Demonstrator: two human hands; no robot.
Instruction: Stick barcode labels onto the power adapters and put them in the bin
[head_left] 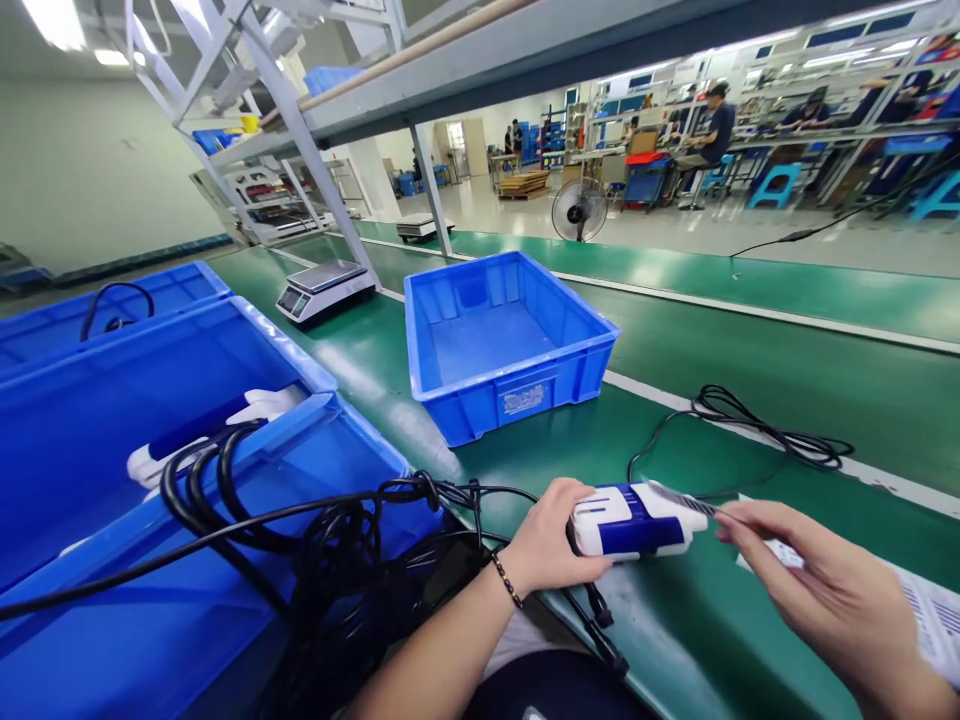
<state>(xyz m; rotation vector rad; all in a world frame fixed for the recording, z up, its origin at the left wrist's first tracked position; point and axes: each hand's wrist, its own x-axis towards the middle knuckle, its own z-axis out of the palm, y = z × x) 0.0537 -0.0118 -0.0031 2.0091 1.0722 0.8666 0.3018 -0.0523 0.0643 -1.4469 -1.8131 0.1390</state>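
In the head view, the left hand [551, 545] gripped a white-and-blue corded device [630, 520] at the green worktop's [750, 390] near edge; the right hand [825, 590] pinched a label strip [679, 497] against it; the tangled black cable [337, 530] risked snagging and skewing the strip.

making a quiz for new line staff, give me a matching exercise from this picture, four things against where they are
Things:
1. white and blue device
2. weighing scale
3. empty blue bin
4. loose black cable

Places:
A. on the green belt, right of the bin
B. held in the left hand, right hand at its tip
C. middle of the bench, beyond the hands
D. far left, behind the bin

Pairs: 1-B, 2-D, 3-C, 4-A
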